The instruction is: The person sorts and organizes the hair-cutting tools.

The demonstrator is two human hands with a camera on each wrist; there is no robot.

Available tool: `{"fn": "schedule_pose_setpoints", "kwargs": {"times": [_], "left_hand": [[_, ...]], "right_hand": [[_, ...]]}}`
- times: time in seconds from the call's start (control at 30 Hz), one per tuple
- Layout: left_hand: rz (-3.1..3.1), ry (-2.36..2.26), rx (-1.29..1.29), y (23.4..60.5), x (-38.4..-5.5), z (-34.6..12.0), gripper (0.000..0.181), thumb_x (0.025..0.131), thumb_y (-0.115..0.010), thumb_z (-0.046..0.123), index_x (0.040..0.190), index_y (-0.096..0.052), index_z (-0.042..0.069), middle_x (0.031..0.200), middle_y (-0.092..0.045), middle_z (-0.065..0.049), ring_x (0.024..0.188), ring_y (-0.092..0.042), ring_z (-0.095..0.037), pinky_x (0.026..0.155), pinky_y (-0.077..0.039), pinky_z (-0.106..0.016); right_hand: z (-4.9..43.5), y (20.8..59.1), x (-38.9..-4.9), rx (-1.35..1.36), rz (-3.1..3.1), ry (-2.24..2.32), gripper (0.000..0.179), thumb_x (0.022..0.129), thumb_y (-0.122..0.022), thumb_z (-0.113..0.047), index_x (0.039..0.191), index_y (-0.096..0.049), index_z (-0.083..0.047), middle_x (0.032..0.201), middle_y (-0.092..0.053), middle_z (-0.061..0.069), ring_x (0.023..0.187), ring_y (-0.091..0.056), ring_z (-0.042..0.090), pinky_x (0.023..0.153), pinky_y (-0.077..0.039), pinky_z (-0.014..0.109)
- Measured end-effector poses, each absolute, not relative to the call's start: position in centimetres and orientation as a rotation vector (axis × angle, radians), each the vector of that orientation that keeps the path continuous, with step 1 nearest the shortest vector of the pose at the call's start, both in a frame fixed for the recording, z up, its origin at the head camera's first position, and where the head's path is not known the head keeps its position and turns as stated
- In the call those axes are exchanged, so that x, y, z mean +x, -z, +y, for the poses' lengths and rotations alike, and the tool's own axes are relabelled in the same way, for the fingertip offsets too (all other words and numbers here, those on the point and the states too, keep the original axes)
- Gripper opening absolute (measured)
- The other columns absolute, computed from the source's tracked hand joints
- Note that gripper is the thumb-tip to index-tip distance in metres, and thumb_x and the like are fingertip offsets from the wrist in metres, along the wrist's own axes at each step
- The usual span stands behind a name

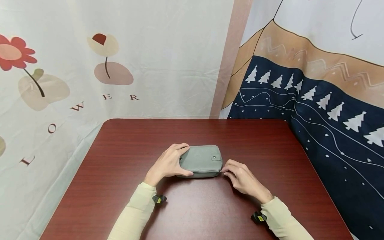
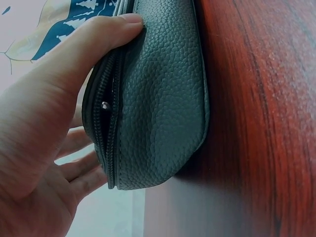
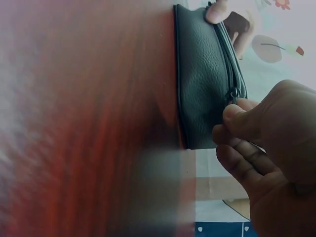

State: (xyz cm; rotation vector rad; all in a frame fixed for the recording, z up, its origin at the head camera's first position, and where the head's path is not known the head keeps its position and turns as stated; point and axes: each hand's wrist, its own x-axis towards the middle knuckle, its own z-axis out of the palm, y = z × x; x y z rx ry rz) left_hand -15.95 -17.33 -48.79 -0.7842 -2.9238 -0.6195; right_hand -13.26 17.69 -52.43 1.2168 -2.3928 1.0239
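A grey-green leather zip pouch (image 1: 199, 159) lies flat on the table, with a snap tab (image 1: 214, 157) on the right of its top. My left hand (image 1: 169, 162) grips the left end, thumb along the near zipped side and fingers at the far side. In the left wrist view the zipper (image 2: 113, 108) is parted at that end, and a small metal stud (image 2: 105, 105) shows in the gap. At the near right corner my right hand (image 1: 242, 176) pinches the zipper pull (image 3: 235, 94) between thumb and forefinger, its other fingers loosely bent.
The dark red wood-grain table (image 1: 126, 140) carries the pouch near its middle. Behind it hangs a pale curtain (image 1: 168, 50) with flower prints, and a navy curtain (image 1: 324, 140) with white trees runs along the right side. Each wrist wears a small black camera (image 1: 159, 199).
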Motion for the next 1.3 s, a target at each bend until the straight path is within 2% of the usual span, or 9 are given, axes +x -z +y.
{"fn": "schedule_pose_setpoints", "kwargs": {"times": [0.47,0.9,1.3], "left_hand": [[-2.902,0.641,-0.787,48.7,-15.8,-17.3,0.109,0.071,-0.104,0.058,0.157,-0.065,0.004,0.161,-0.067,-0.011,0.143,-0.065,-0.037,0.120,-0.058,-0.055],[-2.912,0.692,-0.784,48.8,-16.0,-17.5,0.108,0.070,-0.103,0.057,0.156,-0.066,0.002,0.161,-0.068,-0.012,0.148,-0.063,-0.037,0.124,-0.055,-0.056],[-2.898,0.712,-0.790,48.9,-16.1,-17.3,0.108,0.069,-0.104,0.056,0.155,-0.067,0.002,0.160,-0.069,-0.010,0.147,-0.064,-0.036,0.125,-0.055,-0.052]], "right_hand": [[16.0,52.5,-12.0,1.167,-2.377,-0.938,0.023,0.086,-0.087,0.013,0.100,-0.080,-0.004,0.094,-0.070,-0.001,0.080,-0.062,0.003,0.072,-0.053,0.014],[14.6,52.6,-11.5,1.127,-2.317,-0.859,0.025,0.083,-0.088,0.013,0.096,-0.081,-0.007,0.091,-0.069,-0.003,0.075,-0.064,0.004,0.068,-0.055,0.018],[12.9,52.6,-11.0,1.088,-2.306,-0.750,0.021,0.084,-0.092,0.005,0.096,-0.082,-0.010,0.092,-0.071,-0.004,0.073,-0.069,0.005,0.065,-0.058,0.022]]}}
